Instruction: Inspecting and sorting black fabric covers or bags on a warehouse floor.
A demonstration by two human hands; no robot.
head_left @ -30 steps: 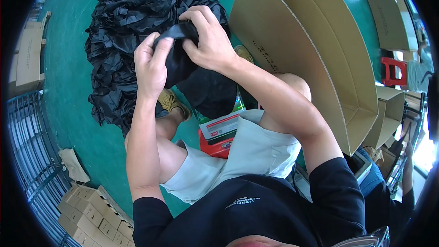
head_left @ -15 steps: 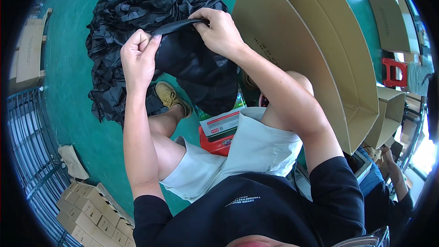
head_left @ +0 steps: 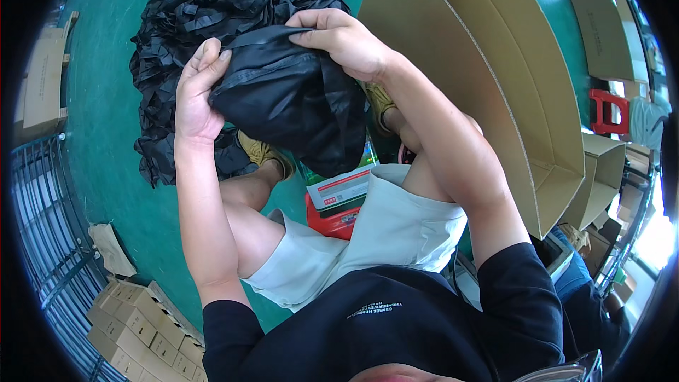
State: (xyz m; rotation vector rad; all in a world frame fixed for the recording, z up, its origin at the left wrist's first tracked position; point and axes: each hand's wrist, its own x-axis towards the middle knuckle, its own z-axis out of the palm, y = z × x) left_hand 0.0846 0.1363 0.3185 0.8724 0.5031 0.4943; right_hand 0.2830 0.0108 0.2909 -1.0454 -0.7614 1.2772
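A bag-like piece of thin, shiny black cloth [head_left: 290,99] hangs between my two hands, its banded top edge stretched across. My left hand [head_left: 200,92] grips the left end of that edge, thumb pressed against the fingers. At the right end, my right hand [head_left: 343,42] pinches the band between thumb and fingers. The cloth's lower part droops over a white and green box [head_left: 343,191] between my legs. Just beyond my hands, a large crumpled heap of similar black cloth [head_left: 205,7] lies on the green floor.
A big opened cardboard carton [head_left: 488,64] stands close by my right arm. Below the box is a red object [head_left: 332,221]. Stacked cartons [head_left: 134,325] and metal racking [head_left: 53,219] line the left. A red stool [head_left: 610,112] and another person [head_left: 594,311] are at the right.
My hands have moved apart, the left one slightly left and down. The cloth's front, earlier folded under the band, now faces me spread wider. The other person's raised arm has dropped.
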